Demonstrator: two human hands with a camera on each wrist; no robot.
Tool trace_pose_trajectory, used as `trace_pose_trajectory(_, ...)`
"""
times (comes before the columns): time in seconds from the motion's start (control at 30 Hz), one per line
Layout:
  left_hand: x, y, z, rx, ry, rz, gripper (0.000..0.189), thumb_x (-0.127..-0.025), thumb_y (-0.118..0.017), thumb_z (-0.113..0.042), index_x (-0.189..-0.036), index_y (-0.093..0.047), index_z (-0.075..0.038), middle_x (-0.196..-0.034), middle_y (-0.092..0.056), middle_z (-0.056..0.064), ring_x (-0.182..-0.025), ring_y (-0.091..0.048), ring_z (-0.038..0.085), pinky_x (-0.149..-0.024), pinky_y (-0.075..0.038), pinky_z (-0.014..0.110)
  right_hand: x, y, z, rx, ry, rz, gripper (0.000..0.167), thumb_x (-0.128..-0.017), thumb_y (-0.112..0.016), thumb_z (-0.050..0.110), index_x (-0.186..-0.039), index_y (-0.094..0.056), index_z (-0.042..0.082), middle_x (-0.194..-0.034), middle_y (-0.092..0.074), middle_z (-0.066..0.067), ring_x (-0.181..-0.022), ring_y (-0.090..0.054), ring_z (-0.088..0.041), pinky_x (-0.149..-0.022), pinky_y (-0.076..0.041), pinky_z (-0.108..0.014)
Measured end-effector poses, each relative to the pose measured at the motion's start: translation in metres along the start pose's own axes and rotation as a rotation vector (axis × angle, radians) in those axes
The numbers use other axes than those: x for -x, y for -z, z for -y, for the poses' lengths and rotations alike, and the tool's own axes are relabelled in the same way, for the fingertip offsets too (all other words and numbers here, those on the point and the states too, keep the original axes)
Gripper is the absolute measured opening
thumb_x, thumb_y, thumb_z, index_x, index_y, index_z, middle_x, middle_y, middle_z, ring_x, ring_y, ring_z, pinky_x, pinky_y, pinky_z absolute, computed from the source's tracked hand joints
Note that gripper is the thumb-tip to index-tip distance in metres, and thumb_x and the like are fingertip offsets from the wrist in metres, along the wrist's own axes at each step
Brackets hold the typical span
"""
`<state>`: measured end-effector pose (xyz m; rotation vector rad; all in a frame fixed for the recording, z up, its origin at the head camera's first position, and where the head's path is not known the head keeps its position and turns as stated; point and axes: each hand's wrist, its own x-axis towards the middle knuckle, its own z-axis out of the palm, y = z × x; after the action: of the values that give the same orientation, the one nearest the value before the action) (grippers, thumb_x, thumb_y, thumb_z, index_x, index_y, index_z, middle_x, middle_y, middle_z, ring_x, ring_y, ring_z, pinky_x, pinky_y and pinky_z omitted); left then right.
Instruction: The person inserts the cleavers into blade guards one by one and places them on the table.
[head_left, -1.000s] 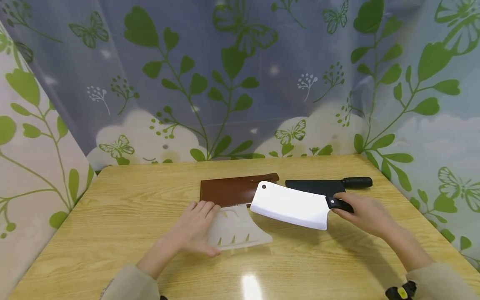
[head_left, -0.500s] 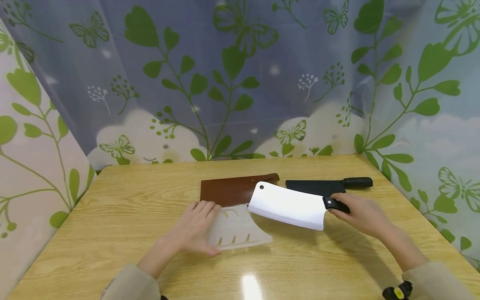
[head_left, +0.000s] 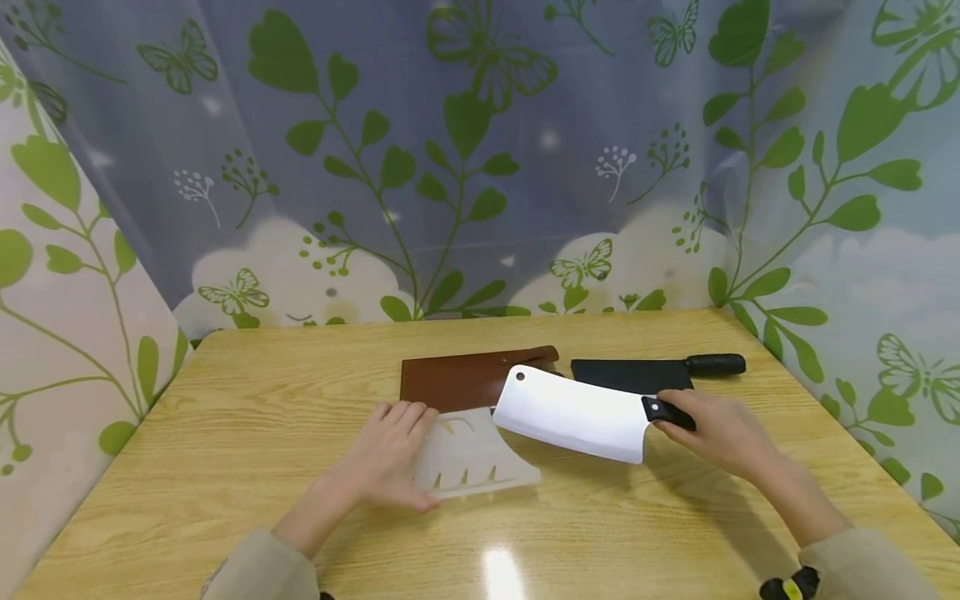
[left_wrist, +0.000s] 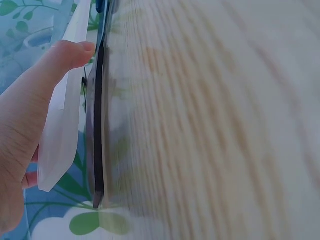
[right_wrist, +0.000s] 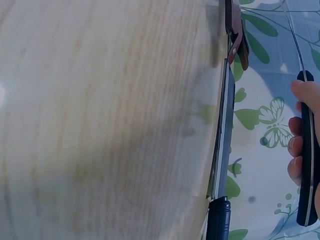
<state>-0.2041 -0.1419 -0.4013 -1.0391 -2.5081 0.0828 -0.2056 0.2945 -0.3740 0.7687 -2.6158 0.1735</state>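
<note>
My left hand (head_left: 393,457) grips the left end of a translucent white plastic blade guard (head_left: 472,454), which has several slots along its near edge. In the left wrist view, the thumb lies over the guard (left_wrist: 62,132), which is up off the table. My right hand (head_left: 726,429) holds a cleaver (head_left: 573,412) by its black riveted handle (right_wrist: 306,195), fingers curled round it. The cleaver's wide, shiny blade is raised above the table and points left. Its front end reaches the guard's right edge in the head view, with a hole near the upper corner.
Behind the guard lies a brown leather sheath (head_left: 450,383) with a strap, partly covered by the blade. A black-covered knife (head_left: 630,371) with a black handle lies at back right. The wooden table (head_left: 247,417) meets a patterned curtain (head_left: 525,208) behind.
The right hand has brought the cleaver a little to the left, closer to the guard. The left hand and the guard have barely shifted.
</note>
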Motion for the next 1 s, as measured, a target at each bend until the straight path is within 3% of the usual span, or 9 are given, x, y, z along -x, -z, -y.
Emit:
trace_pose_trajectory(0.23,0.001,0.0,0.001,0.015,0.013,-0.017,0.106,-0.048,-0.065,-0.074,-0.122,-0.05,0.001,-0.11,-0.051,0.011,-0.098,-0.047,0.025,-0.08,-0.037,0.04,0.003,-0.005,0.001,0.002,0.038,-0.067,0.036,-0.074,-0.076,0.019,-0.104,-0.066,0.003,-0.087,-0.067,-0.012,-0.064,-0.063,-0.021,-0.047,-0.044,-0.03)
trace_pose_trajectory(0.4,0.0,0.0,0.001,0.015,0.017,-0.01,0.106,-0.048,-0.065,-0.074,-0.122,-0.05,0.001,-0.111,-0.051,0.011,-0.098,-0.047,0.025,-0.078,-0.037,0.039,0.005,-0.006,-0.001,-0.005,0.111,-0.142,0.036,-0.074,-0.076,0.021,-0.103,-0.067,0.002,-0.086,-0.068,-0.013,-0.063,-0.064,-0.022,-0.048,-0.047,-0.031)
trace_pose_trajectory(0.5,0.0,-0.001,0.001,0.005,0.004,-0.014,0.106,-0.048,-0.064,-0.075,-0.121,-0.05,0.0,-0.109,-0.051,0.01,-0.096,-0.047,0.024,-0.077,-0.037,0.038,0.005,-0.006,-0.004,-0.017,0.158,-0.191,0.036,-0.083,-0.068,0.032,-0.102,-0.067,0.002,-0.084,-0.068,-0.013,-0.061,-0.064,-0.022,-0.048,-0.048,-0.031)
trace_pose_trajectory(0.7,-0.002,-0.001,0.001,0.009,-0.015,-0.044,0.105,-0.046,-0.064,-0.074,-0.12,-0.051,0.0,-0.108,-0.051,0.01,-0.095,-0.047,0.024,-0.075,-0.036,0.037,0.004,-0.008,-0.009,-0.039,0.225,-0.273,0.058,-0.094,-0.039,0.051,-0.099,-0.068,0.001,-0.08,-0.067,-0.012,-0.055,-0.062,-0.02,-0.046,-0.047,-0.03)
trace_pose_trajectory(1.0,-0.001,0.0,0.0,0.006,-0.024,0.01,0.106,-0.046,-0.065,-0.074,-0.121,-0.051,-0.001,-0.108,-0.051,0.009,-0.095,-0.048,0.024,-0.074,-0.036,0.038,0.007,-0.009,-0.013,-0.05,0.258,-0.265,0.058,-0.094,-0.035,0.053,-0.097,-0.068,0.005,-0.075,-0.065,-0.006,-0.05,-0.056,-0.012,-0.042,-0.041,-0.022)
